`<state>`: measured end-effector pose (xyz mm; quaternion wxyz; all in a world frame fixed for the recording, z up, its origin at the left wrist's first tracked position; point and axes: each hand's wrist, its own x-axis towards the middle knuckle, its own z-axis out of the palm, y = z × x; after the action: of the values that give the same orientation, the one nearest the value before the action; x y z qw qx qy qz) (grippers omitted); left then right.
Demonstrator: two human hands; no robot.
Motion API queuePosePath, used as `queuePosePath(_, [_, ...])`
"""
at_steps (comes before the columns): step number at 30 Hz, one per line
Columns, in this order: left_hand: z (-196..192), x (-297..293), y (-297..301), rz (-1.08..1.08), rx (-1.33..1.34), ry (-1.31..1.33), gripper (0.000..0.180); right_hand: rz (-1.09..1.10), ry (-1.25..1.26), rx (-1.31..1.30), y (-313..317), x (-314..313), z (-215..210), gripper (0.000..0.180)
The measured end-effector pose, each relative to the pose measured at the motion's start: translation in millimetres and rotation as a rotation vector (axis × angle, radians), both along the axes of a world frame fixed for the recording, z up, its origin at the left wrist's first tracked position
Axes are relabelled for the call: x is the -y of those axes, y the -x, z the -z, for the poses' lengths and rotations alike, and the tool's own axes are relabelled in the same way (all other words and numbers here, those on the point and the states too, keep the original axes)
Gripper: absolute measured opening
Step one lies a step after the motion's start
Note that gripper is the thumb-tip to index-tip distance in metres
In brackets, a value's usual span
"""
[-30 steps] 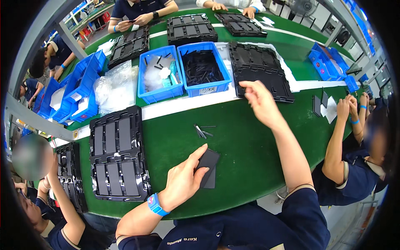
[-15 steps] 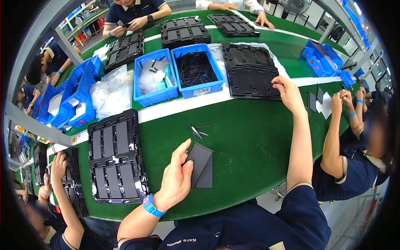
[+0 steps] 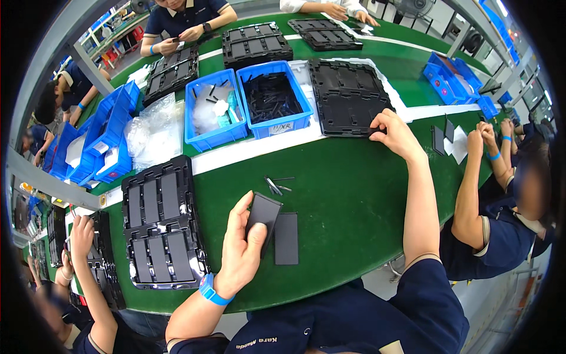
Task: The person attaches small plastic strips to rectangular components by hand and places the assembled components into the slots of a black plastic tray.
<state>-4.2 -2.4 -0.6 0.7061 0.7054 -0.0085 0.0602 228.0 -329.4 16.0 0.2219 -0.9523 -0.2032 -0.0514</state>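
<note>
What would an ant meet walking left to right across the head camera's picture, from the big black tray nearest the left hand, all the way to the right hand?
Black tray → left hand, holding a dark piece → flat slab on the green table → right hand.

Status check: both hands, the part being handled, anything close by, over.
Left hand gripping dark slab. Right hand at near right corner of black tray. Second slab, loose strips on green table.
</note>
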Motion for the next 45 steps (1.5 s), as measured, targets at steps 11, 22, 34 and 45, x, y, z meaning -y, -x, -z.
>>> queuePosePath(11, [-16, 8, 7, 0.171, -0.087, -0.511, 0.091, 0.037, -0.194, 0.112, 2, 0, -14, 0.023])
queuePosePath(22, [-15, 13, 15, 0.250, 0.015, -0.704, 0.083, -0.067, -0.297, 0.337, 1, -21, -13, 0.021])
queuePosePath(34, [21, 27, 33, 0.348, 0.498, -0.841, 0.074, -0.986, -0.370, 0.377, 152, -229, -56, 0.028])
queuePosePath(45, [17, 23, 30, 0.514, 0.356, -0.823, 0.060, -1.240, -0.042, 0.108, 220, -370, -10, 0.038])
